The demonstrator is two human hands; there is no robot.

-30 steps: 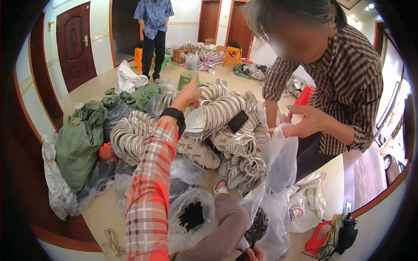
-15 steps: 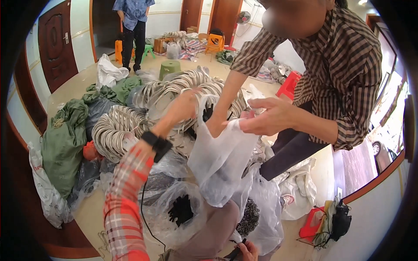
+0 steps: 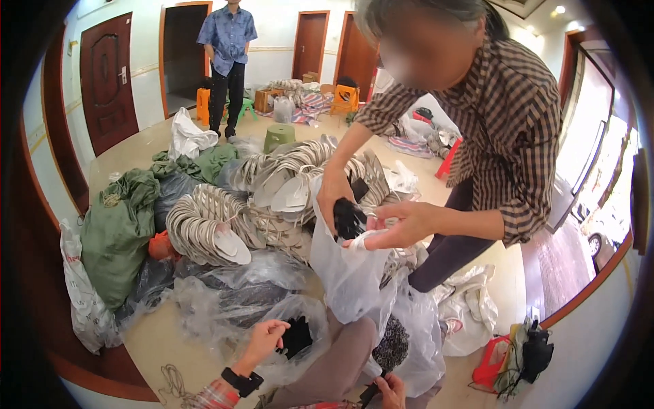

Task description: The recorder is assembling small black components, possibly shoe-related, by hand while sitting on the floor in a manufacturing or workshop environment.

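My left hand (image 3: 264,341), a dark watch at its wrist, hovers beside an open clear bag (image 3: 319,327) holding black strip-like pieces (image 3: 297,338). Its fingers are half bent and apart, with nothing visible in them. Low in view, my right hand (image 3: 391,391) is closed on a black strip (image 3: 368,395). Beside it, another clear bag (image 3: 424,327) holds a mass of small dark metallic pieces (image 3: 391,346). In front of me, a co-worker's hands hold a white plastic bag (image 3: 347,283) by its opening; one grasps a bundle of black pieces (image 3: 349,218) at its mouth.
Stacks of pale, curved flat pieces (image 3: 204,221) fill the middle floor. Green sacks (image 3: 119,238) and plastic-wrapped bundles (image 3: 252,279) lie to the left. A green stool (image 3: 279,135) stands behind, near another person (image 3: 228,51). A red stool (image 3: 492,361) sits at lower right.
My left hand has come down and back from the co-worker's white bag to the bag of black pieces. The co-worker's hand has risen to the bag's mouth with the black bundle.
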